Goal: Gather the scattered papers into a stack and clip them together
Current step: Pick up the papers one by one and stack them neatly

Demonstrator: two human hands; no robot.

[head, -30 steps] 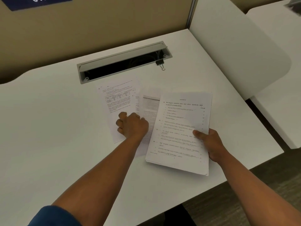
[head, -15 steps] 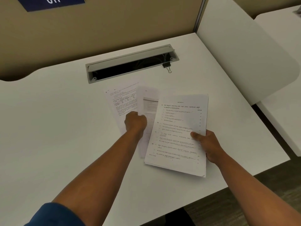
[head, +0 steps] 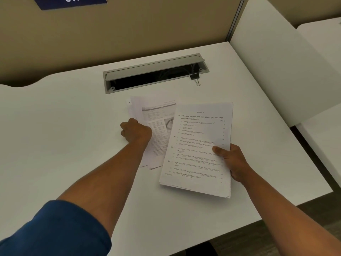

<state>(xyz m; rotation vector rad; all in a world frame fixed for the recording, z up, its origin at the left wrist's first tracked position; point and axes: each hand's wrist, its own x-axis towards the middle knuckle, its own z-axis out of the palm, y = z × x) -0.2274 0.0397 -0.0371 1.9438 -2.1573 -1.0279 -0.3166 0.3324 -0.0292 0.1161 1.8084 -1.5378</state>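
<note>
Your left hand has dragged the loose sheets rightward since a second ago, so that they now tuck under the left edge of the stack, and the leftmost page that lay spread on the desk is mostly covered. Nearest you, a blue sleeve shows on your left arm. Your right hand grips the stack at its right edge, thumb pressed on the top page of printed text, the other fingers closed underneath; the stack's near corner hangs just above the desk. Your left hand is curled into a fist on the left edge of the loose sheets, fingers closed on them, though how many pages they pinch cannot be told. Those sheets lie fanned and tilted, one showing a small picture. Farther back, a black binder clip sits on the desk at the right end of the open cable tray, well apart from the papers. Behind it rises a beige partition with a blue sign.
</note>
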